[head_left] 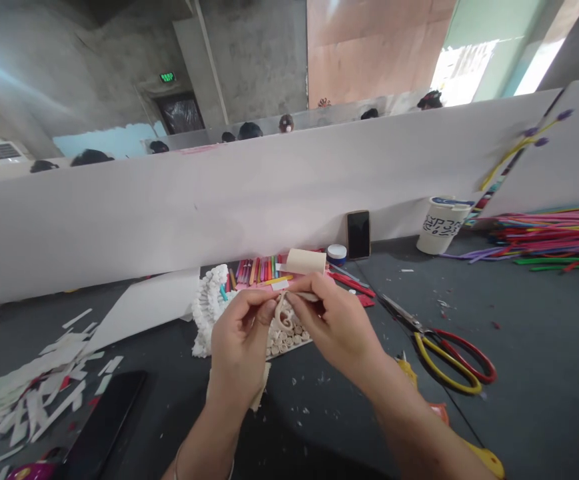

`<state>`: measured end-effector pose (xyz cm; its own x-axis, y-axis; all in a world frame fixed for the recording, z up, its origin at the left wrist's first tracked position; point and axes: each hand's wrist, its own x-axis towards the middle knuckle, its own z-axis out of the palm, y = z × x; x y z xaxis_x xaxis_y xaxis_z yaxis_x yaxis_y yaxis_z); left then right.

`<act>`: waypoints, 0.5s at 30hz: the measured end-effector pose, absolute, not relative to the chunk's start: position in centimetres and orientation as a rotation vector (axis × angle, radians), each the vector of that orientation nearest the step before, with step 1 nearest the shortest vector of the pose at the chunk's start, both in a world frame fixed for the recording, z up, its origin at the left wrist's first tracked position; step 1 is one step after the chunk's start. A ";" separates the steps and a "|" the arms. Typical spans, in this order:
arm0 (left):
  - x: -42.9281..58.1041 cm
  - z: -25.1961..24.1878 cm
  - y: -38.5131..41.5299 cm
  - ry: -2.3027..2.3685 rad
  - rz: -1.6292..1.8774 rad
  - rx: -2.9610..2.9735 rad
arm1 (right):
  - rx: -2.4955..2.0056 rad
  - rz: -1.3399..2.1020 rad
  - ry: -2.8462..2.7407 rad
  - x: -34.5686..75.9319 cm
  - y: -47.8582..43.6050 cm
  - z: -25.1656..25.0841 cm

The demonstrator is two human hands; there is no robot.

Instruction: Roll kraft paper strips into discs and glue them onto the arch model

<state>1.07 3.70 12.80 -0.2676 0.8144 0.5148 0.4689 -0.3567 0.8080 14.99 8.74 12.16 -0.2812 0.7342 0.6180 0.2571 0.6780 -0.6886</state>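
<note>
Our 2 hands work close together: left hand (239, 340) and right hand (334, 320) pinch a curled cream paper strip (283, 315) in a narrow grip, over a board of rolled paper coils (286, 340); red-and-yellow scissors (449, 360) lie to the right, untouched.

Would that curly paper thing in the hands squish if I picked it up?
Probably yes. The paper curl looks like one thin strip, so it should feel very light. Its open loop, held between the left hand and right hand, would likely bend or crush if squeezed. The tighter paper rolls below it look sturdier.
</note>
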 end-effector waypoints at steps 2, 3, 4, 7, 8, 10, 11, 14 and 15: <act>0.8 12.9 4.0 1.511 1.581 1.640 | -0.869 0.544 -1.830 15.2 9.1 12.1; 0.8 12.9 4.1 1.468 1.548 1.622 | -0.904 0.533 -1.822 15.4 9.2 12.2; 0.8 12.9 4.2 1.410 1.520 1.603 | -0.933 0.522 -1.814 15.6 9.3 12.2; 0.9 12.7 4.1 1.199 1.476 1.511 | -0.992 0.457 -1.783 16.0 9.3 12.3; 1.0 12.6 4.0 1.147 1.478 1.478 | -1.007 0.423 -1.772 16.0 9.2 12.3; 1.1 12.5 3.9 1.129 1.495 1.432 | -1.016 0.363 -1.763 16.2 9.1 12.3; 1.1 12.4 3.9 1.159 1.505 1.427 | -1.009 0.346 -1.766 16.3 9.0 12.4; 1.0 12.2 3.6 1.297 1.558 1.469 | -0.954 0.368 -1.800 16.5 8.8 12.7; 1.0 12.2 3.6 1.341 1.580 1.494 | -0.927 0.383 -1.812 16.6 8.7 12.8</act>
<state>1.00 3.57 12.15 -0.2060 0.9050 0.3722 0.2205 -0.3276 0.9187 16.56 8.67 12.82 -0.1834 0.7420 0.6448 0.4174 0.6527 -0.6323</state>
